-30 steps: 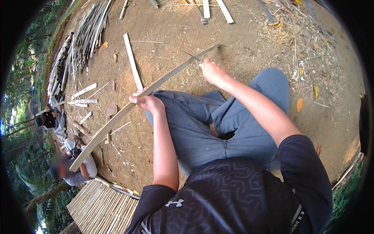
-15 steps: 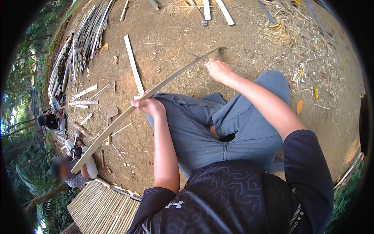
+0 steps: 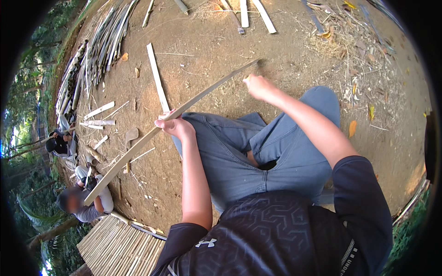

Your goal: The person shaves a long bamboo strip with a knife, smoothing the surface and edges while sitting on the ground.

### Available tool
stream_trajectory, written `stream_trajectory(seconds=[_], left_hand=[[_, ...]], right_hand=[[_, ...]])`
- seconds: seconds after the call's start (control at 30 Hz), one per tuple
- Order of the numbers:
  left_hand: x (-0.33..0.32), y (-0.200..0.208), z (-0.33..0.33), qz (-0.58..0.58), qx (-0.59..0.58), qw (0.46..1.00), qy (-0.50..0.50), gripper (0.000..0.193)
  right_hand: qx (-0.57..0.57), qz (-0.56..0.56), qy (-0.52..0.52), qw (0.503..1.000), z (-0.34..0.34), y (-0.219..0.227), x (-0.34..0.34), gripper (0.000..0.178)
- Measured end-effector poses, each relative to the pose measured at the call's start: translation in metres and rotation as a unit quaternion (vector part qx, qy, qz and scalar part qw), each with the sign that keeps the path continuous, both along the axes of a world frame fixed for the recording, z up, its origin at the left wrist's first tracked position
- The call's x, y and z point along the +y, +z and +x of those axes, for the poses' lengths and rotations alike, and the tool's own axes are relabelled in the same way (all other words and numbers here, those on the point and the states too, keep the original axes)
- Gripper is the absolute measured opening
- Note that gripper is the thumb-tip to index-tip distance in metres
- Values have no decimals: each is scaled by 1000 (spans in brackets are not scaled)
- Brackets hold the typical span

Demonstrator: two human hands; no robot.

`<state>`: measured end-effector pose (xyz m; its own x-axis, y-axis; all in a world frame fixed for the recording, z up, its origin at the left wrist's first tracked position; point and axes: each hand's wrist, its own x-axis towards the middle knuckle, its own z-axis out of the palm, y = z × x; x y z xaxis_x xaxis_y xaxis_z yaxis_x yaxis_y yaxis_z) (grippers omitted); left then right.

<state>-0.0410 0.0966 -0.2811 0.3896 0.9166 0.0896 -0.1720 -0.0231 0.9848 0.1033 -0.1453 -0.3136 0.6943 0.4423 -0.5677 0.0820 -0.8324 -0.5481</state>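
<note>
A long, slightly bowed bamboo strip [image 3: 138, 146] slants across the view, from the lower left up to the far side in front of my legs. My left hand [image 3: 177, 126] is closed round its middle, beside my left knee. Just on the near side of the strip's far part, my right hand [image 3: 260, 86] is a closed fist. It grips a knife, of which only a small bit shows at the fingers; the blade is hard to make out now. The strip's far tip looks blurred against the ground.
A pale bamboo slat [image 3: 157, 76] lies beyond my left hand. Cut bamboo poles [image 3: 103, 43] are heaped at the far left. Two people [image 3: 94, 195] sit at the left, near a bamboo slat platform [image 3: 122, 248]. More slats [image 3: 244, 14] and shavings lie ahead.
My right hand has shifted slightly down, off the strip; the knife blade that crossed the strip no longer shows clearly. My left hand keeps its hold.
</note>
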Motion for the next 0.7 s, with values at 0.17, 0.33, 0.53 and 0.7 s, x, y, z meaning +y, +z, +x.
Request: stream_trajectory(seconds=[0.17,0.33,0.53,0.7], left_hand=[[-3,4,5,-30,53,998,22,85],[-12,13,5,-40,67,995,54,97],[-6,10,-1,-32,99,994,31,95],[-5,8,6,-18,109,993,50,88]], right_hand=[[-4,-2,-132,991,15,-34,-21,50],[-15,-22,-141,990,7,-37,2,46],[-38,-39,-159,986,16,-46,-7,47],[-64,-2,-161,985,19,-65,-6,50]])
